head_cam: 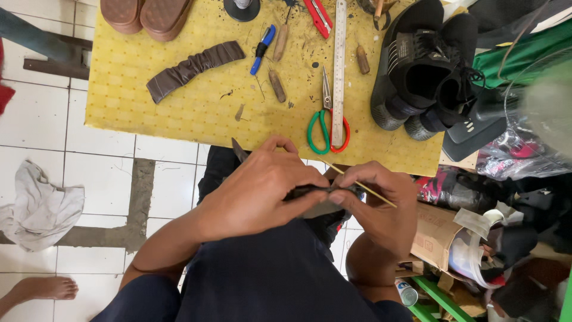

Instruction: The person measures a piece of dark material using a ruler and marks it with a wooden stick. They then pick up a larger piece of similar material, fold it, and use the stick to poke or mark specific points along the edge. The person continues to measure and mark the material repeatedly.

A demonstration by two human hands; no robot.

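We can spot a torn brown cardboard box [437, 234] at about four o'clock, plus a small printed can [407, 293] lying near five o'clock below it.

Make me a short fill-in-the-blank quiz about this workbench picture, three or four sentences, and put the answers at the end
1. The scissors on the yellow table have one green handle loop and one ____ loop.
2. Right beside the scissors lies a long metal ____.
3. The pair of shoes at the table's right edge is ____ in colour.
4. The left hand and right hand both grip a dark strap with a thin ____ stick across it.

Answers: red; ruler; black; wooden
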